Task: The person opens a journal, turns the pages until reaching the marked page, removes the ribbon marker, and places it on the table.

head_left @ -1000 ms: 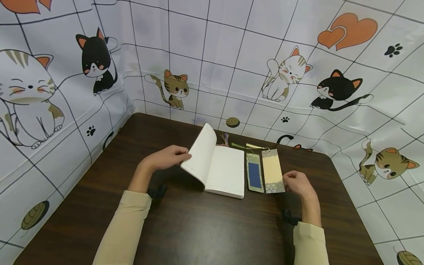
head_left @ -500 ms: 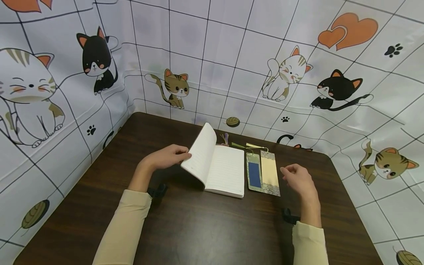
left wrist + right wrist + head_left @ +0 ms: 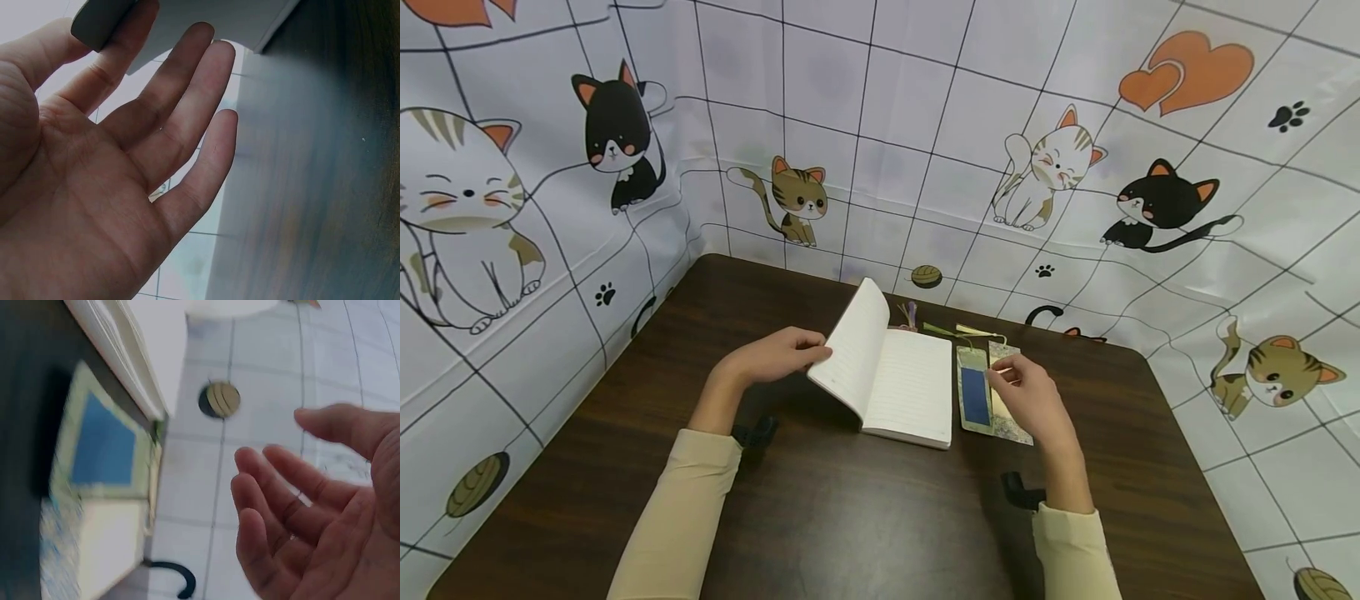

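An open notebook (image 3: 913,383) with lined white pages lies mid-table. My left hand (image 3: 775,357) pinches the raised left part by its outer edge; in the left wrist view, thumb and index finger grip a dark cover corner (image 3: 103,22) while the other fingers extend loosely. To the notebook's right lie two bookmarks side by side: a green-bordered blue bookmark (image 3: 976,396) and a cream bookmark (image 3: 1015,430) with patterned ends. Above them hovers my right hand (image 3: 1032,398), fingers loosely bent and nothing held, as the right wrist view shows. It partly hides the cream one.
Green (image 3: 938,331) and yellow tassels (image 3: 976,331) extend behind the bookmarks. A purplish tassel (image 3: 912,313) shows behind the notebook. The brown table (image 3: 850,517) meets a cat-print sheet (image 3: 910,150) at its back and along its sides.
The cream bookmark has shifted left against the blue one. My right hand has let go of it and moved left above the bookmarks. The left hand and notebook stay still.
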Action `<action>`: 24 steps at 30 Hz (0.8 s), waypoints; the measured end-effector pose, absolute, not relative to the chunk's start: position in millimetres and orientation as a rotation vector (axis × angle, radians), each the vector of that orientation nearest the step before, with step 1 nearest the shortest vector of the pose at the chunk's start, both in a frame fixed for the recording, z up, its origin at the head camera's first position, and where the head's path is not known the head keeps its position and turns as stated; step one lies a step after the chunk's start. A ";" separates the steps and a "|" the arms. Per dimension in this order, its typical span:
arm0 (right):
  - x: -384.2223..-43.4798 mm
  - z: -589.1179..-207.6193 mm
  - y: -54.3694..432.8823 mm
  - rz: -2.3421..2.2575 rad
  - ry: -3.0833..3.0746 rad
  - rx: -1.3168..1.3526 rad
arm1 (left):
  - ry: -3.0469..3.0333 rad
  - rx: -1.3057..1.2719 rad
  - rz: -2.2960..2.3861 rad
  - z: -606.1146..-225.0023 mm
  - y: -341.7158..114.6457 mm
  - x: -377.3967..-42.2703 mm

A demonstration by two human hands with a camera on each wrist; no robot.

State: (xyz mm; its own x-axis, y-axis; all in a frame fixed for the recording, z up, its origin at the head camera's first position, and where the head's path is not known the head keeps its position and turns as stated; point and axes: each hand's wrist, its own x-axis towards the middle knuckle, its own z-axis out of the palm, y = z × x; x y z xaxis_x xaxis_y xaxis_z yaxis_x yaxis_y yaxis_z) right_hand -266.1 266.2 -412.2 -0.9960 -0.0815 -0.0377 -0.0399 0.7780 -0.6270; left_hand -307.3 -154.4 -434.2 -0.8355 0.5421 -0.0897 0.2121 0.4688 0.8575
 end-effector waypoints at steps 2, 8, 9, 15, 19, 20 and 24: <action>-267.8 -420.5 257.6 -0.990 2.879 -0.216 | 2.367 0.640 1.311 -434.5 -154.4 -307.3; -269.9 -439.0 233.2 -0.899 2.782 -0.446 | 2.372 0.628 1.304 -436.7 -155.0 -308.6; -269.3 -440.8 230.0 -0.887 2.776 -0.456 | 2.374 0.630 1.304 -436.3 -154.8 -308.7; -266.2 -450.8 212.7 -0.862 2.725 -0.596 | 2.369 0.644 1.312 -435.3 -155.5 -308.1; -265.7 -455.7 203.7 -0.813 2.738 -0.766 | 2.368 0.641 1.316 -435.4 -156.0 -307.7; -265.7 -456.7 202.0 -0.785 2.747 -0.788 | 2.371 0.640 1.315 -435.4 -156.3 -307.7; -265.7 -460.2 198.1 -0.673 2.771 -0.829 | 2.376 0.640 1.311 -435.7 -157.3 -307.8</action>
